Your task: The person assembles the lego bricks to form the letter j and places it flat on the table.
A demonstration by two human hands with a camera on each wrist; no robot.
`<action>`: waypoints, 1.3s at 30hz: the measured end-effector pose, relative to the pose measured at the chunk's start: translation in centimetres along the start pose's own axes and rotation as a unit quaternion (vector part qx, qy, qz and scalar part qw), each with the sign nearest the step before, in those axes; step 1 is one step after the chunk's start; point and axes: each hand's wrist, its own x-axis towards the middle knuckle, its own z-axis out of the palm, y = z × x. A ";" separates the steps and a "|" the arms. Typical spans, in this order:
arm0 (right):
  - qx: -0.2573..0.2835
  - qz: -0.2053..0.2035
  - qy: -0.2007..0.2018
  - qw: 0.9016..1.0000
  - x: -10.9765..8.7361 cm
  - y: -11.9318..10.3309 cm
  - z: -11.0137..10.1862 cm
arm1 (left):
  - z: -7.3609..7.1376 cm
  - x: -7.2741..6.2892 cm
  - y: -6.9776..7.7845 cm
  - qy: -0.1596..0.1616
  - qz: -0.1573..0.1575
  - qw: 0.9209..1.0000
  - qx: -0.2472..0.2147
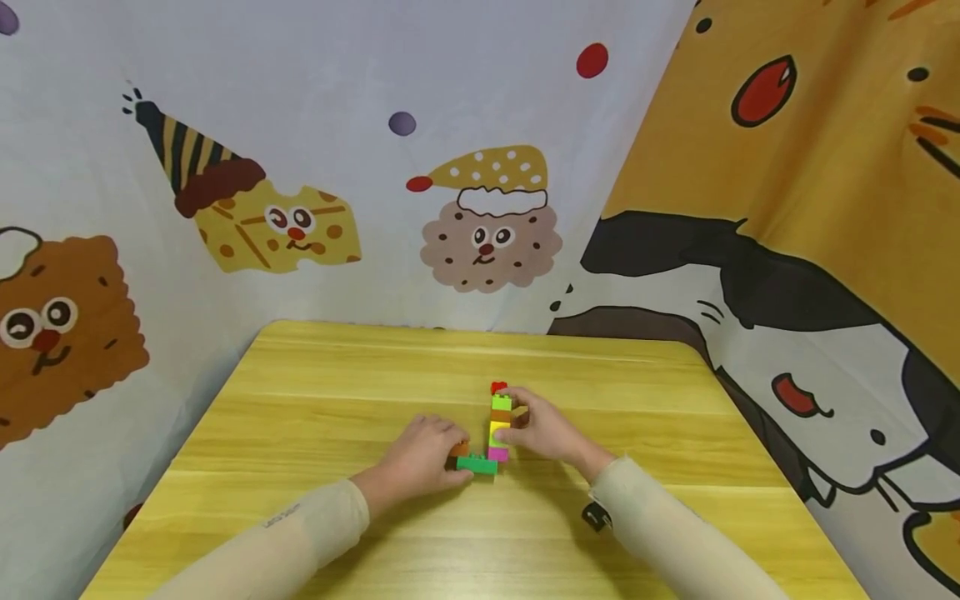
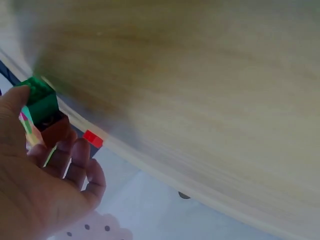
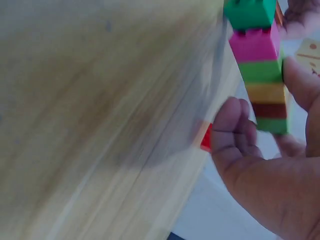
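My left hand (image 1: 420, 458) pinches a green toy building block (image 1: 477, 466), thumb on its near side. An orange-brown block (image 2: 56, 131) sits against the green one, by the left fingers. A tall stack of blocks (image 1: 500, 429) rises at the green block's right end; from bottom to top it shows pink, light green, yellow, brown and light green. Thumb and fingers of my right hand (image 1: 547, 429) grip this stack on either side. In the right wrist view, the pink block (image 3: 256, 46) adjoins the green one. Behind the stack lies a loose red block (image 2: 93, 138).
The wooden table (image 1: 337, 367) extends around both hands, with its rounded far edge beyond the red block. A printed cartoon cloth (image 1: 315, 100) hangs behind and beside the table. Some small dark object (image 1: 596, 517) shows beneath the right cuff.
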 end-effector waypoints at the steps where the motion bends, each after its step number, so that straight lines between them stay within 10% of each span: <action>1: 0.002 0.007 -0.011 1.000 0.2 0.2 0.0 | 0.1 -0.1 0.0 0.002 0.003 1.000 0.000; 11: -0.051 0.047 -0.099 0.993 1.1 1.0 -0.5 | 0.5 -0.4 0.4 0.005 0.016 1.000 -0.021; 28: -0.048 0.058 -0.132 0.988 1.5 1.3 -1.1 | 0.6 -0.3 0.7 -0.026 -0.012 0.999 -0.044; 39: 0.020 0.110 0.017 0.994 4.9 2.3 -3.6 | 0.2 -1.1 -0.3 -0.045 -0.036 0.992 -0.109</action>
